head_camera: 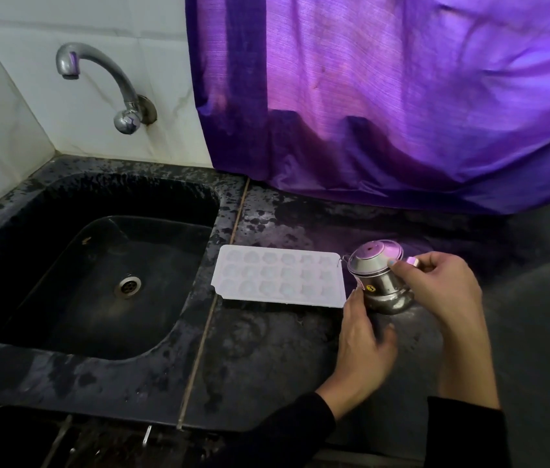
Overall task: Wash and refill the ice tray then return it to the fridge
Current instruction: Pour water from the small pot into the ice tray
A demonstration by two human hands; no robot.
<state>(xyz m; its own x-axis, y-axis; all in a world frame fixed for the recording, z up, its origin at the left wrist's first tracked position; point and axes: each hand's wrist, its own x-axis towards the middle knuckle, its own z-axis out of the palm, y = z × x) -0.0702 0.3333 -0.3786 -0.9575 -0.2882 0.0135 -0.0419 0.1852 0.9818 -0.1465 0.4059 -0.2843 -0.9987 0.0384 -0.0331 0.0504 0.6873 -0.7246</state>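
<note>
A white ice tray (278, 278) lies flat on the dark worktop (266, 359), just right of the black sink (98, 265), its cells facing up; whether they hold water cannot be told. At the tray's right end stands a small steel pot (379, 282) tilted toward the tray, its rounded base on the worktop and its mouth turned up and back, so its contents are hidden. A round yellow sticker shows on its side. The right hand (435, 292) has its grip closed on the pot, thumb and fingers curled over the upper rim. The left hand (364, 336) is blurred, fingers fairly straight, fingertips against the pot's lower left side by the tray's near right corner; its grip looks open. Neither hand holds the tray, which sits just left of both. The sink is empty of dishes, with a steel drain (127, 285) in its floor. A tap (98, 76) juts from the tiled wall above, and a purple curtain (385, 96) hangs behind the worktop.
</note>
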